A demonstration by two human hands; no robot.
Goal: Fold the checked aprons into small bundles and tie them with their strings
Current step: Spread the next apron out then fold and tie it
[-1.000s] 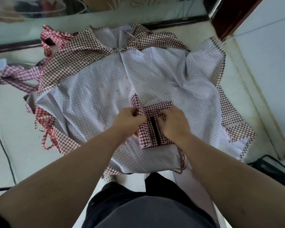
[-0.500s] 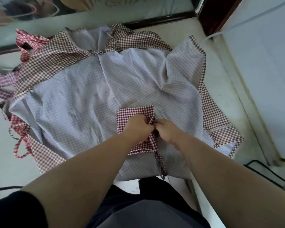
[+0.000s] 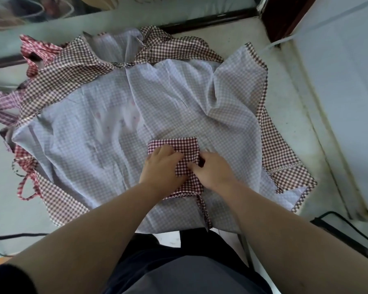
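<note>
The left hand point(image 3: 160, 166) lies on the left half of the bundle point(image 3: 185, 147). Its fingers are bent and bear down on the cloth, and the fingertips are tucked under a flap of the same check. The right hand point(image 3: 215, 169) meets it from 3 o'clock. Its fingers are curled and pinch the cloth at the right edge of the bundle. Whether this grip also takes in a tie cannot be told.

The bundle is a small dark-red checked rectangle with its far edge free of both hands. One string point(image 3: 204, 211) hangs from its near edge toward 6 o'clock.

The bundle rests on the spread apron point(image 3: 115, 124), which lies flat with its pale reverse side up. Brown-checked borders show at 12, 3 and 8 o'clock. A red-checked apron point(image 3: 36, 49) is crumpled at 10 o'clock, partly under the spread one. A tie loop point(image 3: 25, 187) protrudes at 8 o'clock, and a striped cloth point(image 3: 0, 102) lies at 9 o'clock.

All cloth lies on a pale work surface point(image 3: 289, 115). A dark rail point(image 3: 210, 19) bounds it at 12 o'clock. A wooden post point(image 3: 285, 15) stands at 1 o'clock, and a light wall panel point(image 3: 348, 92) runs along 3 o'clock.

Count:
- Hands: two.
- Folded bundles: one.
- Spread aprons: one.
- Crumpled red aprons: one visible; the number beneath cannot be told.
- Cables: two, namely a black cable point(image 3: 338, 235) at 4 o'clock and a dark cable point(image 3: 19, 236) at 8 o'clock.
</note>
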